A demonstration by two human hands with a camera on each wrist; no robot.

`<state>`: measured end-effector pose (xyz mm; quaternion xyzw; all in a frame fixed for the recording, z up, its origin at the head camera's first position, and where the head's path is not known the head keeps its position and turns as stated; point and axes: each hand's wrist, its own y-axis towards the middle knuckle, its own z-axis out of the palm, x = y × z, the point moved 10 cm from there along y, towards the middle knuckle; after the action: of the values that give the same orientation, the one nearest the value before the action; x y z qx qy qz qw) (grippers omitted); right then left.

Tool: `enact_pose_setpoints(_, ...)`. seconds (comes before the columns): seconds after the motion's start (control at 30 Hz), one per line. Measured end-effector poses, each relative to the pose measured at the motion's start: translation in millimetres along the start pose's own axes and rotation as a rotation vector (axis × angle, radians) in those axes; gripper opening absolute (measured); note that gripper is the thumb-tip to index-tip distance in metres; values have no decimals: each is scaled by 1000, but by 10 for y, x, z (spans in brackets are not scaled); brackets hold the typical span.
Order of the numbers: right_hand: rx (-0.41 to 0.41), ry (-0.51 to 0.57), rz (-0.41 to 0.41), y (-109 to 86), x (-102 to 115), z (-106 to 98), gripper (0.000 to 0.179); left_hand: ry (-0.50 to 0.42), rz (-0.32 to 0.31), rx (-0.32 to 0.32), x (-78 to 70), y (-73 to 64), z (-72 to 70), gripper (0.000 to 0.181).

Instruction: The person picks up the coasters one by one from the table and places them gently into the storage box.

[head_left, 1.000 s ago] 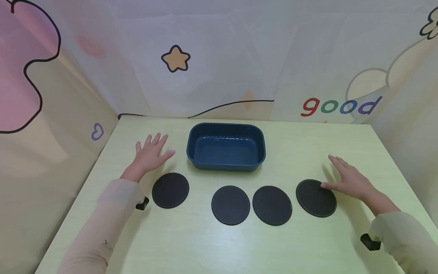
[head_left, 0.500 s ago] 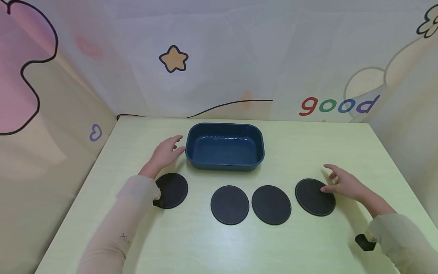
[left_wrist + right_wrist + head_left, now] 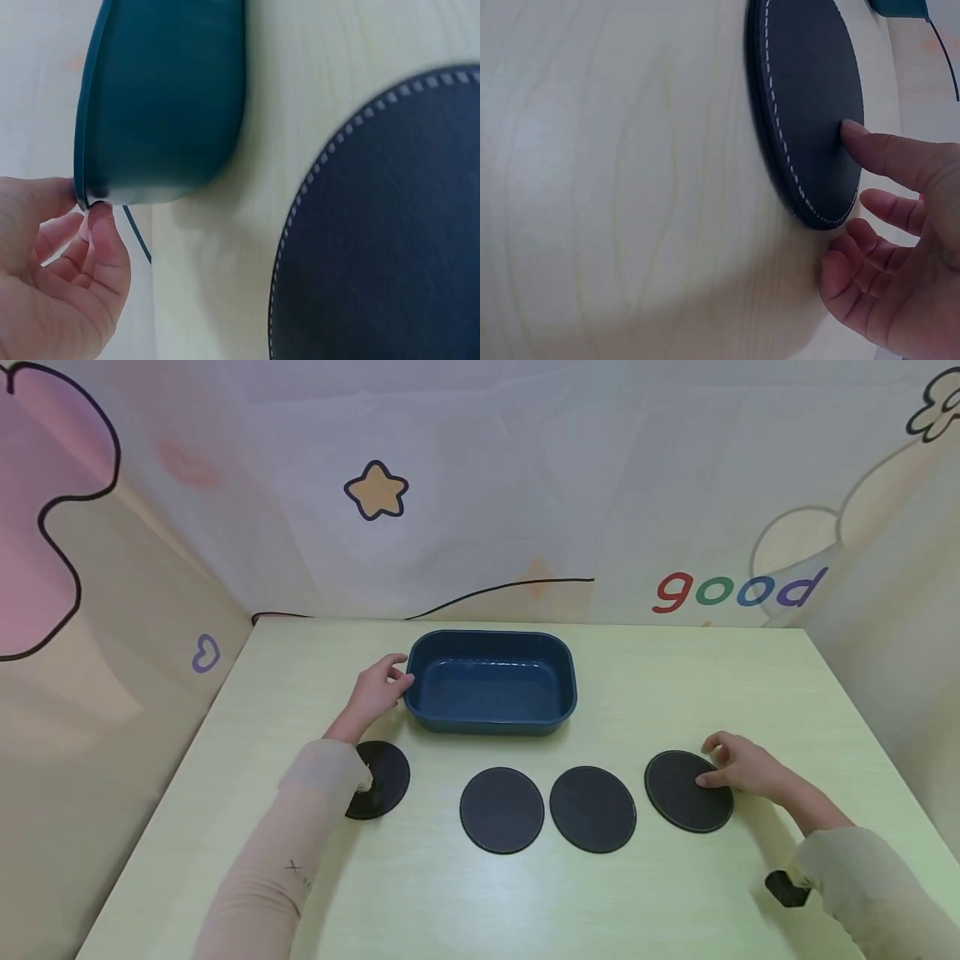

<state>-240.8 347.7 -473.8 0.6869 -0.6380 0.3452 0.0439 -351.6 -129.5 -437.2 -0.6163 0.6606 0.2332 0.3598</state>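
Note:
A dark blue rectangular tray (image 3: 491, 725) stands at the back of the table. My left hand (image 3: 373, 695) pinches its left rim between thumb and fingers, as the left wrist view shows. At the right lies a round black coaster (image 3: 675, 789) with white edge stitching; its side looks layered. My right hand (image 3: 753, 770) has its thumb (image 3: 889, 156) on the coaster's top and its curled fingers at the far edge; whether fingertips reach underneath is hard to see. Two more coasters, one left (image 3: 502, 810) and one right (image 3: 592, 810), lie side by side in the middle.
Another black coaster (image 3: 390, 777) lies at the left, partly covered by my left sleeve (image 3: 330, 777). The pale wooden table (image 3: 420, 902) ends at a printed cloth backdrop (image 3: 480, 485) behind and along both sides.
My left hand has moved right from beside the tray and taken hold of its left rim. The right hand's fingers have curled in toward the coaster's edge, its thumb staying on top.

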Motion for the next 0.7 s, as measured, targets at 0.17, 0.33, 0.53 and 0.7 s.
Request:
enact_pose_setpoints(0.17,34,22,30,-5,14,23,54,-113,-69,12,38,3,31,43)
enact_pose_setpoints(0.33,49,34,49,0,16,31,50,-225,-131,42,77,-4,70,42)
enact_pose_setpoints(0.53,54,49,54,5,24,48,44,-320,-163,87,92,-10,106,41)
enact_pose_setpoints(0.7,58,50,52,9,31,57,39,-361,-174,102,95,-10,117,41)
